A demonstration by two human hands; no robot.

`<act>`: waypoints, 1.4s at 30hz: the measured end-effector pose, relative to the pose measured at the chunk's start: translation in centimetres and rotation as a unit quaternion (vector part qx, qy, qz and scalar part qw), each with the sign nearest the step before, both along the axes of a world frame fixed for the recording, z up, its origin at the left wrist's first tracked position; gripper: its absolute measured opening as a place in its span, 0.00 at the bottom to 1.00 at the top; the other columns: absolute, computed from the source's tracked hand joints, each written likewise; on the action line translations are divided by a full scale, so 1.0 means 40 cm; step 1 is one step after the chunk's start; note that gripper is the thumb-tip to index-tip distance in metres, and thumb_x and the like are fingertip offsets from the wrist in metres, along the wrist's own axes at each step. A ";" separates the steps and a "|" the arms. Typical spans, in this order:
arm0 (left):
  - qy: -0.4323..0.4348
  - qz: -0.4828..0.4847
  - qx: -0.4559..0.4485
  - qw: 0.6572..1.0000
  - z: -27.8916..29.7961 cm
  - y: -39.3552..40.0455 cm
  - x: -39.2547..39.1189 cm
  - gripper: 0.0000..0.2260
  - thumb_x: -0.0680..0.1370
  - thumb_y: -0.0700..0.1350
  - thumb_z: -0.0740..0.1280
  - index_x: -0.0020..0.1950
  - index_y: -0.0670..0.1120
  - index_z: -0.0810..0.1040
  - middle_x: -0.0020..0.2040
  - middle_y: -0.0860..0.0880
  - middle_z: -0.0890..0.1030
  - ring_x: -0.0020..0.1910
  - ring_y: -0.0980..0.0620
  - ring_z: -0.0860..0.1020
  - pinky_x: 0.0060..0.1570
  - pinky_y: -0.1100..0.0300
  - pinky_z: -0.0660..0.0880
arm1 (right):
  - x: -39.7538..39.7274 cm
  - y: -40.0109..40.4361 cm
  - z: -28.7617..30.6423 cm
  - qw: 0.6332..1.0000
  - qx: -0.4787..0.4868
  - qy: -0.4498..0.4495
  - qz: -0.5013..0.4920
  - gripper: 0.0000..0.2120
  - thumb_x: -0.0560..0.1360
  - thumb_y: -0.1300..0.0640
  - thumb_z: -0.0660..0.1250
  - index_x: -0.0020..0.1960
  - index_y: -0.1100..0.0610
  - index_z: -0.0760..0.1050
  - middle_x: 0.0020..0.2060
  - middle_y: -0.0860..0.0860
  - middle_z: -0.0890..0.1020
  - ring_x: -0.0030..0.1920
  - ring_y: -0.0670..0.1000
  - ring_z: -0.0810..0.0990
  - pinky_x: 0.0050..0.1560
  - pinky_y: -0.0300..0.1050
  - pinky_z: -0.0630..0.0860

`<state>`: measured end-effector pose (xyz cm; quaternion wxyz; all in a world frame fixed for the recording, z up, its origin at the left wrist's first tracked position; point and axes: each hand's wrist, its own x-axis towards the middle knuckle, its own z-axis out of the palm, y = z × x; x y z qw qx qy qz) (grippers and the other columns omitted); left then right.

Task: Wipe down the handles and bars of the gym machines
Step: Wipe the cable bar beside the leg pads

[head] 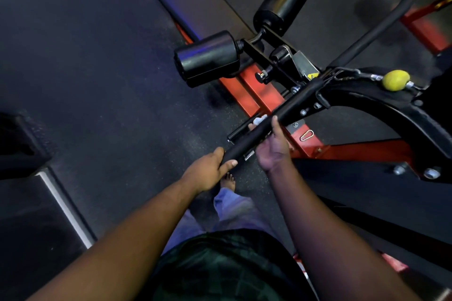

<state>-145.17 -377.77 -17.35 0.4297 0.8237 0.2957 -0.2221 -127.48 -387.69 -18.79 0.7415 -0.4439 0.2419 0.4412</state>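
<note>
A long black pull bar (pixel 291 107) runs from lower left to upper right across the view, hung at its middle from a cable clip. My left hand (pixel 210 170) grips the bar's near end. My right hand (pixel 271 146) is wrapped around the bar a little farther up, thumb on top. A small white cloth (pixel 259 120) peeks out from under the bar at my right fingertips; how much of it lies inside the hand is hidden. The bar's far half (pixel 374 32) rises to a chrome tip at the upper right.
Below the bar stands a red machine frame (pixel 254 90) with two black roller pads (pixel 208 56) (pixel 283 0) and a black seat arch (pixel 403 115). A yellow cable stop ball (pixel 395 80) hangs at the right. Dark rubber floor (pixel 97 68) spreads to the left. My foot (pixel 228 182) is beneath my hands.
</note>
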 end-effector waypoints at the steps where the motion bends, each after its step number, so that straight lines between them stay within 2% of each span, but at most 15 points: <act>1: 0.000 0.001 0.000 1.000 -0.002 -0.001 -0.002 0.17 0.84 0.61 0.59 0.55 0.47 0.67 0.43 0.49 0.76 0.40 0.50 0.76 0.38 0.54 0.69 | -0.003 -0.002 0.004 1.000 -0.005 -0.009 0.007 0.12 0.77 0.44 0.68 0.50 0.54 0.78 0.43 0.53 0.83 0.47 0.55 0.83 0.49 0.50 0.83; 7: -0.008 0.023 -0.007 1.000 -0.005 0.006 -0.016 0.18 0.83 0.64 0.60 0.56 0.49 0.69 0.47 0.49 0.78 0.44 0.50 0.78 0.42 0.52 0.74 | 0.093 0.021 0.020 0.994 -0.084 -0.043 -0.057 0.15 0.81 0.45 0.67 0.48 0.58 0.79 0.40 0.54 0.84 0.44 0.54 0.83 0.59 0.53 0.79; 12: -0.017 0.027 0.029 0.999 -0.017 0.001 -0.111 0.16 0.82 0.65 0.60 0.50 0.52 0.67 0.45 0.52 0.75 0.42 0.50 0.76 0.41 0.51 0.73 | -0.077 -0.003 0.032 0.987 -0.117 -0.043 0.102 0.11 0.81 0.46 0.66 0.52 0.54 0.79 0.40 0.49 0.85 0.41 0.49 0.83 0.44 0.45 0.81; 16: -0.012 0.045 0.047 0.998 -0.031 0.009 -0.212 0.18 0.81 0.66 0.59 0.48 0.52 0.67 0.41 0.53 0.73 0.39 0.51 0.74 0.37 0.51 0.69 | -0.170 -0.059 0.000 0.995 -0.060 -0.015 0.079 0.03 0.80 0.54 0.68 0.50 0.53 0.78 0.38 0.49 0.83 0.38 0.47 0.81 0.37 0.41 0.80; 18: -0.006 0.058 0.046 0.997 -0.035 0.017 -0.250 0.18 0.81 0.67 0.59 0.48 0.52 0.68 0.41 0.53 0.74 0.38 0.52 0.75 0.36 0.51 0.69 | -0.164 -0.081 -0.019 0.992 -0.097 -0.049 0.061 0.02 0.80 0.59 0.67 0.51 0.54 0.79 0.36 0.48 0.83 0.37 0.46 0.80 0.39 0.43 0.81; 21: 0.000 0.067 0.042 0.997 -0.044 0.022 -0.298 0.19 0.81 0.67 0.58 0.48 0.52 0.69 0.41 0.52 0.74 0.38 0.52 0.74 0.36 0.51 0.69 | -0.099 -0.117 -0.028 0.961 -0.214 -0.172 0.012 0.07 0.81 0.65 0.66 0.53 0.56 0.79 0.35 0.47 0.83 0.33 0.43 0.80 0.42 0.47 0.79; 23: -0.003 0.073 0.043 0.996 -0.046 0.023 -0.320 0.20 0.80 0.68 0.57 0.48 0.52 0.69 0.41 0.52 0.75 0.39 0.52 0.75 0.39 0.49 0.73 | -0.033 -0.128 -0.004 0.899 -0.296 -0.322 0.002 0.07 0.80 0.67 0.65 0.57 0.61 0.78 0.37 0.47 0.82 0.34 0.39 0.79 0.46 0.46 0.77; 26: -0.009 0.073 0.047 0.996 -0.046 0.023 -0.327 0.19 0.81 0.67 0.57 0.48 0.52 0.68 0.42 0.52 0.74 0.39 0.52 0.75 0.40 0.48 0.74 | 0.058 -0.112 0.037 0.732 -0.382 -0.553 0.115 0.14 0.82 0.63 0.62 0.66 0.62 0.76 0.55 0.49 0.83 0.53 0.37 0.80 0.58 0.34 0.73; 29: -0.008 0.062 0.058 0.996 -0.045 0.022 -0.338 0.16 0.82 0.66 0.58 0.49 0.54 0.68 0.43 0.54 0.74 0.41 0.51 0.75 0.40 0.50 0.73 | 0.096 -0.078 0.026 0.597 -0.408 -0.641 0.257 0.22 0.83 0.62 0.59 0.75 0.50 0.70 0.73 0.58 0.74 0.73 0.57 0.72 0.73 0.51 0.68; 33: -0.004 0.036 0.057 0.998 -0.040 0.029 -0.359 0.16 0.82 0.66 0.58 0.54 0.54 0.69 0.49 0.52 0.77 0.44 0.50 0.77 0.44 0.48 0.76 | 0.031 -0.049 -0.001 0.535 -0.380 -0.677 0.333 0.26 0.76 0.70 0.59 0.72 0.54 0.73 0.71 0.58 0.75 0.76 0.62 0.67 0.74 0.64 0.64; 36: -0.006 0.020 0.056 0.998 -0.033 0.034 -0.358 0.14 0.83 0.65 0.58 0.54 0.55 0.66 0.49 0.51 0.77 0.44 0.49 0.77 0.43 0.49 0.75 | -0.081 -0.066 -0.005 0.537 -0.312 -0.691 0.370 0.26 0.72 0.71 0.59 0.68 0.58 0.77 0.69 0.56 0.77 0.76 0.60 0.66 0.78 0.61 0.57; 38: -0.008 0.020 0.056 0.998 -0.029 0.031 -0.361 0.15 0.83 0.65 0.58 0.54 0.53 0.68 0.49 0.50 0.78 0.44 0.49 0.77 0.43 0.48 0.75 | -0.121 -0.074 0.008 0.531 -0.272 -0.697 0.398 0.22 0.75 0.67 0.60 0.67 0.57 0.78 0.68 0.54 0.78 0.75 0.57 0.68 0.78 0.58 0.55; 39: -0.007 0.021 0.057 0.998 -0.027 0.031 -0.362 0.16 0.83 0.65 0.58 0.55 0.52 0.69 0.48 0.50 0.78 0.44 0.49 0.77 0.44 0.48 0.76 | -0.118 -0.078 0.016 0.501 -0.257 -0.711 0.421 0.21 0.77 0.65 0.60 0.67 0.56 0.77 0.68 0.52 0.78 0.75 0.55 0.69 0.78 0.58 0.55; 41: -0.010 0.022 0.058 0.998 -0.023 0.031 -0.362 0.18 0.82 0.65 0.58 0.55 0.51 0.70 0.48 0.50 0.78 0.44 0.49 0.77 0.45 0.46 0.76 | -0.064 -0.088 0.026 0.386 -0.260 -0.752 0.467 0.20 0.78 0.62 0.63 0.69 0.52 0.75 0.70 0.50 0.77 0.75 0.53 0.69 0.77 0.60 0.55; 42: -0.012 0.019 0.058 0.998 -0.021 0.034 -0.363 0.18 0.82 0.65 0.58 0.56 0.51 0.70 0.48 0.50 0.78 0.44 0.50 0.78 0.45 0.45 0.77 | -0.025 -0.090 0.025 0.348 -0.283 -0.757 0.474 0.20 0.79 0.61 0.63 0.70 0.50 0.74 0.70 0.49 0.76 0.75 0.52 0.69 0.76 0.62 0.55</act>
